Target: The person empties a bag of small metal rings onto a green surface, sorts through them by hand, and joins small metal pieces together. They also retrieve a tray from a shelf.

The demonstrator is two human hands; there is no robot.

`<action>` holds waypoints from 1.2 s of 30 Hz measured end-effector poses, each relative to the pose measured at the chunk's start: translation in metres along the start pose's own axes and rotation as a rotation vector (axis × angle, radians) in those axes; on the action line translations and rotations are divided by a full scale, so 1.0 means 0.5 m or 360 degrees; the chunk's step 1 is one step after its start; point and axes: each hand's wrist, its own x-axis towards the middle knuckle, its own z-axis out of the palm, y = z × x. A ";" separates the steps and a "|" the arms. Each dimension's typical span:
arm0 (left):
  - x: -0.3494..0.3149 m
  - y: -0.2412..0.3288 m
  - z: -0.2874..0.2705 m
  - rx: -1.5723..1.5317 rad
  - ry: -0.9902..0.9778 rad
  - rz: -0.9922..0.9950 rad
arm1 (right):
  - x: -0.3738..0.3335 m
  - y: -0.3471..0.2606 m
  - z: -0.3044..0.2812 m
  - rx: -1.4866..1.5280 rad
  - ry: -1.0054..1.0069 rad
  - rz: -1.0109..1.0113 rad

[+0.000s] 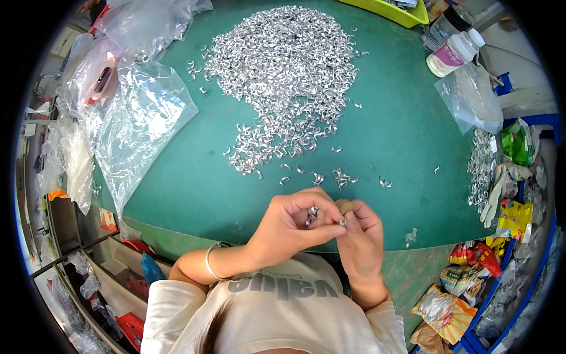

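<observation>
My left hand (pixel 289 217) is closed, with a few small curved silver metal pieces (pixel 312 216) tucked inside its curled fingers. Its thumb and forefinger meet my right hand (pixel 361 239) just past the table's near edge. Between the fingertips of both hands is one small silver metal piece (pixel 342 222), mostly covered by the fingers. The right hand's fingers are pinched together on it. Beyond the hands, a large pile of the same curved metal pieces (pixel 283 65) spreads over the green table (pixel 401 147). Small clusters of loose pieces (pixel 343 178) lie nearest my fingers.
Clear plastic bags (pixel 144 118) cover the table's left side. A white bottle (pixel 455 53), a dark-lidded jar (pixel 446 26) and a yellow-green tray (pixel 389 10) stand at the far right. Silver rings (pixel 481 165) and a pale glove (pixel 494 197) lie along the right edge.
</observation>
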 end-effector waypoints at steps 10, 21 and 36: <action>0.009 -0.071 -0.058 -0.0962 0.0127 -0.0369 | 0.059 -0.024 -0.106 -0.2664 0.0549 -0.0969; 0.039 -0.101 -0.043 -0.0332 0.0249 -0.0430 | 0.074 -0.007 -0.113 -0.2808 0.0523 -0.1012; 0.020 -0.060 -0.028 -0.0001 0.0160 -0.0138 | 0.018 -0.015 -0.010 -0.1303 0.0271 -0.0580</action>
